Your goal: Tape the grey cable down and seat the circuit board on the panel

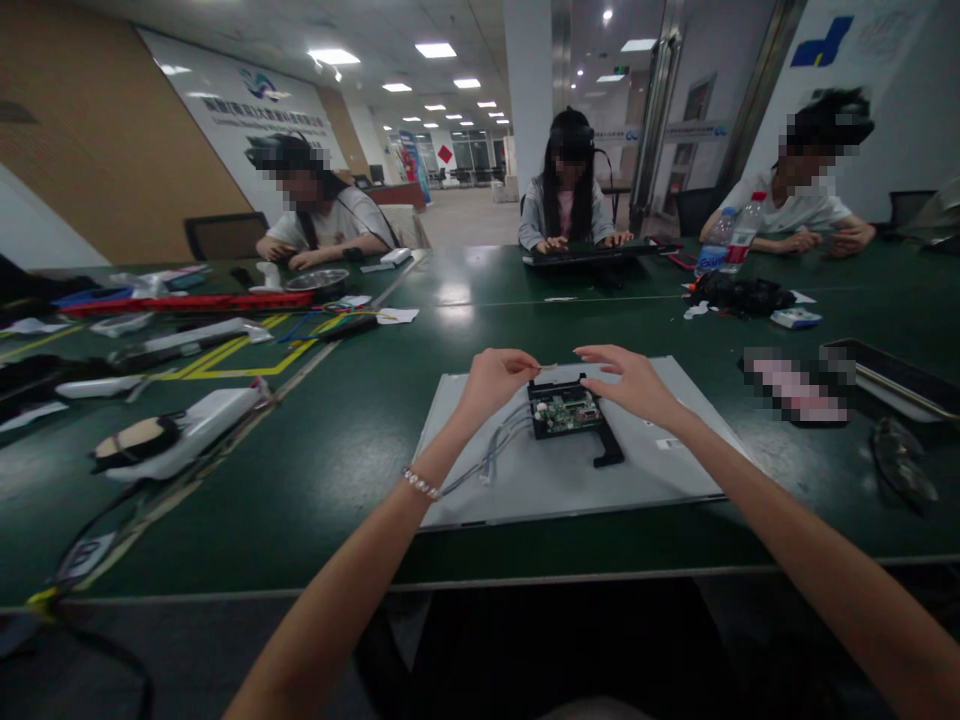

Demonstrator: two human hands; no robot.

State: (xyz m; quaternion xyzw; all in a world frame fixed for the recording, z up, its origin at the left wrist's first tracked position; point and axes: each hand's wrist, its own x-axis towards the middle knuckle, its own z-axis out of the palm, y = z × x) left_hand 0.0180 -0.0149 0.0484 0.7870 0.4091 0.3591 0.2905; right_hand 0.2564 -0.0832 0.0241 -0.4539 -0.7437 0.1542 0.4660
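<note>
A flat grey panel lies on the table in front of me. On it rests a black bracket with a green circuit board inside. Grey cables run from the board's left side across the panel. At the far left corner of the bracket, my left hand is closed in a pinch on a small pale strip, too small to name exactly. My right hand has its fingers apart, with the thumb close to the bracket's far right corner; whether it touches is unclear.
Phones and glasses lie to the right, bottles farther back. A white device, a red bar and cables occupy the left side. Three people sit across the table, one with hands on a dark flat object.
</note>
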